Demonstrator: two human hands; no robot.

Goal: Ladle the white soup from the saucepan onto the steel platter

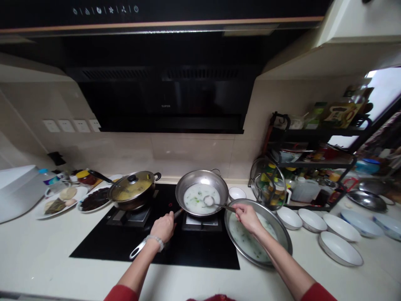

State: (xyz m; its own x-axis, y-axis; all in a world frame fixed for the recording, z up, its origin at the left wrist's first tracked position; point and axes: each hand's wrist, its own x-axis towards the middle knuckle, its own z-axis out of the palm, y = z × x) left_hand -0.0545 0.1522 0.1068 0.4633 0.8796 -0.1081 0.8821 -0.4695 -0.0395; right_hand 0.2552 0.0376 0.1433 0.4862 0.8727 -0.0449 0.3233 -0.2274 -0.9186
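A steel wok (202,177) sits on the right burner with white, soupy food and green bits inside. My left hand (163,229) is closed around the wok's handle (179,214); the handle's looped end shows past my wrist. In my right hand (247,216) is a ladle (209,201), gripped by its handle, its bowl over the food in the wok. Below my right hand stands a large metal basin (283,242) holding similar white soup with greens. My forearm covers part of it. A small white bowl (237,193) is just behind the basin.
A lidded pan (133,190) occupies the left burner. Further left are a plate of dark food (95,199) and a plate with round pieces (61,200). Several white bowls (341,248) line the right counter before a black spice rack (316,165). The range hood (166,92) overhangs the stove.
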